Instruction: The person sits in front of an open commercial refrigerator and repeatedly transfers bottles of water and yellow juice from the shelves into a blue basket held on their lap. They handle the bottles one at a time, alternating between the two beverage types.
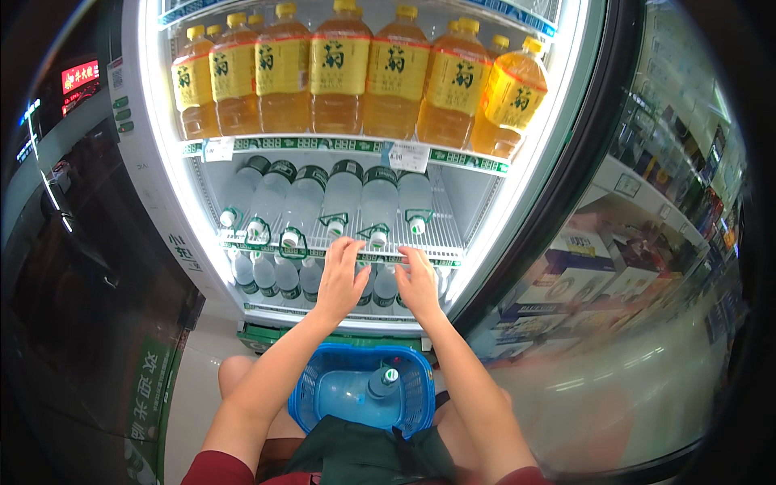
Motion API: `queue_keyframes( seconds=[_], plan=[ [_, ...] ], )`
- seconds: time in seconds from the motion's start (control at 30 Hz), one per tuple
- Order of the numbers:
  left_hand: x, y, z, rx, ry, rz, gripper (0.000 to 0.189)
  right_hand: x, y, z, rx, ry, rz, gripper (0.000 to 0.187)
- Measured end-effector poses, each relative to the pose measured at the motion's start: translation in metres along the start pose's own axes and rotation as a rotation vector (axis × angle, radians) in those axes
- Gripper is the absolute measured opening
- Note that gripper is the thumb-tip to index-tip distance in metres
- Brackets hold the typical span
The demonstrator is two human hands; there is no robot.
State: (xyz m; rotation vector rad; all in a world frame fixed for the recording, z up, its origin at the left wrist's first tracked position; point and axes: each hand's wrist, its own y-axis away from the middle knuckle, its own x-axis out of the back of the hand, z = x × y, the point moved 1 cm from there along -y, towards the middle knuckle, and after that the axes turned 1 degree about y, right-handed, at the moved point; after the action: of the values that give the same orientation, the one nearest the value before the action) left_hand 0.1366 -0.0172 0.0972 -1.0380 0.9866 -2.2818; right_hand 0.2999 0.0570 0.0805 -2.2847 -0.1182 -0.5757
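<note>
My left hand (pixel 341 282) and my right hand (pixel 418 282) are raised at the front edge of a wire shelf (pixel 445 248) in a lit drinks cooler. Both look to be holding nothing, with fingers apart. Between and just beyond them, a large clear water bottle (pixel 380 200) lies with its white cap towards me. Several similar bottles lie beside it, such as one (pixel 305 197) on the left and one (pixel 415 197) on the right, with green carry handles at their necks. Whether any fingertip touches the shelf edge, I cannot tell.
Below my arms stands a blue plastic basket (pixel 426 388) holding a bottle (pixel 382 383). Smaller water bottles (pixel 286 277) fill the lower shelf; yellow-capped tea-coloured bottles (pixel 341 73) stand above. A glass door (pixel 606 273) stands open at the right. The cooler's white side frame (pixel 160 182) borders the left.
</note>
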Motion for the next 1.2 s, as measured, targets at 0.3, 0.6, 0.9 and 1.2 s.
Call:
queue_keyframes(
  seconds=[0.3, 0.6, 0.9, 1.2],
  plan=[
    [-0.037, -0.038, -0.044, 0.12, 0.107, -0.176, 0.05, -0.044, -0.036, -0.006, 0.057, 0.15, -0.167, 0.064],
    [-0.031, -0.021, -0.017, 0.335, 0.254, -0.188, 0.033, -0.036, -0.02, -0.01, 0.104, 0.126, -0.148, 0.061],
    [0.028, -0.01, 0.055, 0.53, 0.395, -0.395, 0.026, -0.006, 0.019, -0.029, 0.249, 0.208, 0.013, 0.072],
    [0.047, 0.031, 0.051, 0.581, 0.897, -0.215, 0.03, 0.002, 0.033, -0.039, 0.411, 0.176, 0.119, 0.058]
  ],
)
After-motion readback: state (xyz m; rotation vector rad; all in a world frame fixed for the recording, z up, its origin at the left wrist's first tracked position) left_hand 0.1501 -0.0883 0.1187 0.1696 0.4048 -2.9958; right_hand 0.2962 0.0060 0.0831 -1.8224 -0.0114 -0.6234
